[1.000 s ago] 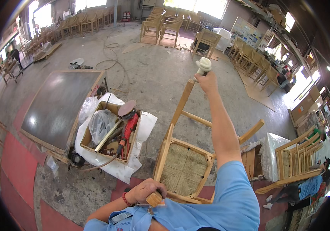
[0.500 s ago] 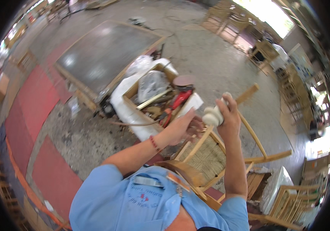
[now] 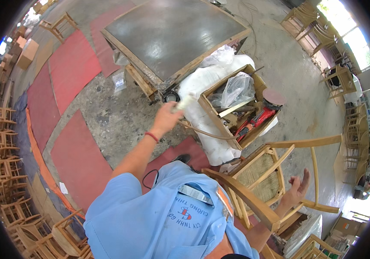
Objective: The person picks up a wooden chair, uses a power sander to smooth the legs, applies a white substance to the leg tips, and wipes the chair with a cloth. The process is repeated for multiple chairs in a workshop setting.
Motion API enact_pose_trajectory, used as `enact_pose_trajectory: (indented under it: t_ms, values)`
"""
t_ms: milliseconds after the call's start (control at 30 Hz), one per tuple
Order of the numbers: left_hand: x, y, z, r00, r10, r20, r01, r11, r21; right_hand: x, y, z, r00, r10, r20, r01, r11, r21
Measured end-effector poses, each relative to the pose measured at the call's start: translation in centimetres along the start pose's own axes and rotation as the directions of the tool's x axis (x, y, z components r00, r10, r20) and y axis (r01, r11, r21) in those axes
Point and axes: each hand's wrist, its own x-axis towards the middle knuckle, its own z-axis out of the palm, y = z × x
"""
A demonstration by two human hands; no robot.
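Observation:
My left hand (image 3: pixel 166 118) is stretched out ahead, its fingers closed on a whitish, rounded object (image 3: pixel 186 103) that is smeared by motion, so its kind is unclear. It is beside the white padded surface with the wooden box. My right hand (image 3: pixel 296 190) is among the rails of a wooden chair (image 3: pixel 258 207). A finger points up, the others are partly bent, and nothing shows in it. The chair is tipped against my right side, with its woven seat (image 3: pixel 260 182) in view; its curved wooden piece crosses in front of my right forearm.
A wooden box (image 3: pixel 213 113) holds clear plastic bags and a red power sander (image 3: pixel 260 118) with a round pad. Behind it stands a low dark-topped table (image 3: pixel 172 34). Red mats (image 3: pixel 75 151) lie on the floor at left. Stacked chairs (image 3: pixel 4 151) line the left and right sides.
The whitish object has passed from my right hand to my left. My left hand has swung away to the left, and my right hand has dropped toward the chair. The view has shifted.

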Motion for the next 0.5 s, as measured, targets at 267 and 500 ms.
enact_pose_trajectory:
  t_ms: [267,500]
  values:
    - [5.7,-10.8,-1.2,0.955,-0.297,0.003,0.264,0.854,0.449,-6.7,1.8,-3.7,0.865,0.437,-0.247,-0.447,0.894,0.014]
    - [7.8,-10.2,0.5,0.947,-0.321,0.028,0.253,0.796,0.550,-9.3,2.0,-5.6,0.826,0.489,-0.281,-0.501,0.865,0.033]
